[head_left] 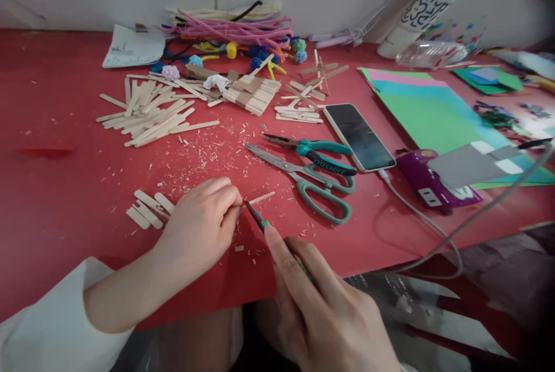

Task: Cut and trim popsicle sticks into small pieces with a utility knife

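My left hand (203, 216) rests at the front of the table, its fingers pinched on a thin wooden craft stick (263, 196). The stick's far end points right, past the fingertips. In my right hand (321, 302) is a craft knife (256, 216) with a dark blade and green on its handle. Its tip meets the stick, or comes very close to it, beside my left fingertips; the exact contact is too small to tell. Wood shavings (208, 155) lie scattered around both hands. A few short cut stick pieces (147, 210) lie left of my left hand.
Scissors (299, 172) and teal-handled pliers (321, 149) lie beyond the knife. A phone (359, 137) on a charging cable (416, 216) is to their right. Loose craft sticks (151, 114), pipe cleaners (234, 30), a white tube (422, 13) and coloured paper (416, 106) are farther back.
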`<action>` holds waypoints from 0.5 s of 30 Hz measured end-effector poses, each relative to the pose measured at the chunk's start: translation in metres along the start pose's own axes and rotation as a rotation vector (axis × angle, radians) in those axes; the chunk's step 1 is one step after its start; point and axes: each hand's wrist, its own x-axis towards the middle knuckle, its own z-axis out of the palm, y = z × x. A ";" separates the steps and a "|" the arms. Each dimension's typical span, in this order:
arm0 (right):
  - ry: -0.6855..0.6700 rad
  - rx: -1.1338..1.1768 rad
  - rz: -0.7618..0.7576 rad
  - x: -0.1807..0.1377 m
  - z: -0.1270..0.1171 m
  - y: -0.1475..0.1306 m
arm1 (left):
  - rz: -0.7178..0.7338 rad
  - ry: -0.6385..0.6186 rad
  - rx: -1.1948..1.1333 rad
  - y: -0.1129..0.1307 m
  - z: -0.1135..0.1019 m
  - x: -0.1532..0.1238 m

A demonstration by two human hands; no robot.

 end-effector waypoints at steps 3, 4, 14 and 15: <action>0.045 -0.025 -0.027 0.004 0.002 0.000 | -0.018 -0.014 -0.003 0.002 0.000 0.000; 0.052 -0.025 -0.030 0.004 0.002 0.000 | -0.030 -0.013 0.001 0.002 0.000 0.000; 0.069 -0.042 -0.036 -0.001 -0.003 -0.005 | 0.002 0.006 0.011 0.001 0.001 0.000; 0.086 -0.052 -0.038 0.002 -0.002 -0.006 | 0.011 0.009 0.008 0.001 0.001 0.001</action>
